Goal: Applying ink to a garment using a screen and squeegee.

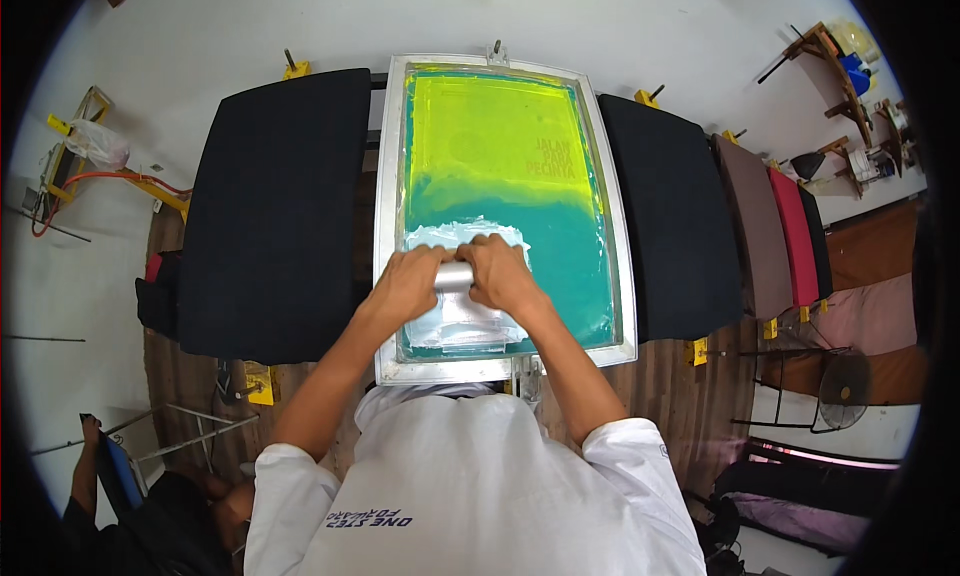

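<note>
Both my hands are closed around the silver handle of a squeegee, side by side. My left hand grips its left part, and my right hand grips the right. The squeegee rests in the near left part of a printing screen, yellow-green at the far end and teal nearer me. White ink is smeared around the squeegee and just beyond it. A light metal frame surrounds the mesh, and lettering shows faintly at its upper right. My fingers and the ink hide the squeegee's blade.
Black padded boards stand on the left and right of the screen. Further right are a brown board and a red one. A fan stands beyond. Another person is at the lower left.
</note>
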A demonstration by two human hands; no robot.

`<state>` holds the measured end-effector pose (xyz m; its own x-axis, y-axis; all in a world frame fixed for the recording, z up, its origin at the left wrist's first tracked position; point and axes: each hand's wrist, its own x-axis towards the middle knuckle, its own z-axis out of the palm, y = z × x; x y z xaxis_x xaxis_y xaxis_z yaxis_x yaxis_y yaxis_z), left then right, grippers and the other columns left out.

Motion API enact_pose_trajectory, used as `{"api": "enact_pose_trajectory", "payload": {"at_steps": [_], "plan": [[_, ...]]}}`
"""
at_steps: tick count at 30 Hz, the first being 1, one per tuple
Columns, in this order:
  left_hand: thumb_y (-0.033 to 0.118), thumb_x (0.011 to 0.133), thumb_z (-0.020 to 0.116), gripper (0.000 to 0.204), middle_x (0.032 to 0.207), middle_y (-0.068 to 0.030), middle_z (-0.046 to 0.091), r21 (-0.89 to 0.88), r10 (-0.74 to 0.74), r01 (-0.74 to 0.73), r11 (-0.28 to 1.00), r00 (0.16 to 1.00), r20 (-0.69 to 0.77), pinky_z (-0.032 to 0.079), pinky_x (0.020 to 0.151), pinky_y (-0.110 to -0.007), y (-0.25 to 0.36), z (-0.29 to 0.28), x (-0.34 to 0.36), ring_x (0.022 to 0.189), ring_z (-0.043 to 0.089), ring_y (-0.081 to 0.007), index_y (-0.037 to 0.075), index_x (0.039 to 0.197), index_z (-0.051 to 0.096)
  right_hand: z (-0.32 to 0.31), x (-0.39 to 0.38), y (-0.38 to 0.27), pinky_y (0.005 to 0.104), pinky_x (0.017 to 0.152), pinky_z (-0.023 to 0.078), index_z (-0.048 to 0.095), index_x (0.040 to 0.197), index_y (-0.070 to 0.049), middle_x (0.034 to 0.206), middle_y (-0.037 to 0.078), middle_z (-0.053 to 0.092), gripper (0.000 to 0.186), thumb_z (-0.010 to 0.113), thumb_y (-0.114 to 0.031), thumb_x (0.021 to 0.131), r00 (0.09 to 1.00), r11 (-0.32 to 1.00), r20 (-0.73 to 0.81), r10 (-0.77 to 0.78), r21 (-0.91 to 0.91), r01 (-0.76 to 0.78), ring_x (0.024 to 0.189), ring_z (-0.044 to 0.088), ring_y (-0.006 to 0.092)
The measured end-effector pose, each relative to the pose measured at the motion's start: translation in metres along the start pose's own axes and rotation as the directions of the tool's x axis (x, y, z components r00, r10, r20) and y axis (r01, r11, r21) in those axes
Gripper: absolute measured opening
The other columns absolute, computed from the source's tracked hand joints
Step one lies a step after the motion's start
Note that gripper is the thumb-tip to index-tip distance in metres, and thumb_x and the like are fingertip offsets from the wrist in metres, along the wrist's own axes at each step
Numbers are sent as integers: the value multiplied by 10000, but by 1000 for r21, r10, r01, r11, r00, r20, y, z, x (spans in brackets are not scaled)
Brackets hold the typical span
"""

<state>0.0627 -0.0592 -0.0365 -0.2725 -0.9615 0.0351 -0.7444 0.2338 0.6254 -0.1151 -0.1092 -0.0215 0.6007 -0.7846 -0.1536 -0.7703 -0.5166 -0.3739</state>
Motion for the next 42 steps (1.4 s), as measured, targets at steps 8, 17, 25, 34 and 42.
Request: {"api": "enact_pose_trajectory", "payload": {"at_steps": [8,17,25,34,42], "plan": [[-86,690,630,453,1028,-228,661,-15,-68,72,997,981,184,507,885,-475,49,8,-57,963,644,-405,-29,1140,618,-1,-75,-20,505,787,464,706,1047,-87,997,96,670,415,741,-33,636,996,997,94,1,76,-9,965,617,330],[-80,710,615,371,951,-227,686,-94,-7,20,995,992,129,525,852,-453,37,1,-7,907,665,-410,19,1058,694,-25,-45,-5,500,818,391,722,1061,-129,984,84,686,417,674,12,672,990,995,106,97,-42,-93,982,638,301],[-62,706,664,376,953,-192,663,2,-18,18,1000,996,89,461,872,-474,20,26,11,904,646,-373,18,1073,654,-6,-36,17,530,783,488,692,1050,-102,990,136,674,411,671,-16,649,996,997,-48,70,34,-68,963,624,381],[-64,712,646,463,1002,-196,689,-40,-28,43,998,952,305,484,884,-459,56,26,-57,959,658,-360,16,1168,655,-3,-109,-21,477,850,493,705,1100,-49,1030,165,685,510,643,36,601,986,981,107,126,132,-139,982,618,394],[-74,723,613,327,947,-224,700,-87,-86,102,991,981,175,528,856,-461,48,-3,-13,922,673,-409,5,1030,698,-30,-55,-7,511,784,477,717,1064,-102,969,140,688,435,626,9,653,992,996,98,81,17,-83,949,646,368]]}}
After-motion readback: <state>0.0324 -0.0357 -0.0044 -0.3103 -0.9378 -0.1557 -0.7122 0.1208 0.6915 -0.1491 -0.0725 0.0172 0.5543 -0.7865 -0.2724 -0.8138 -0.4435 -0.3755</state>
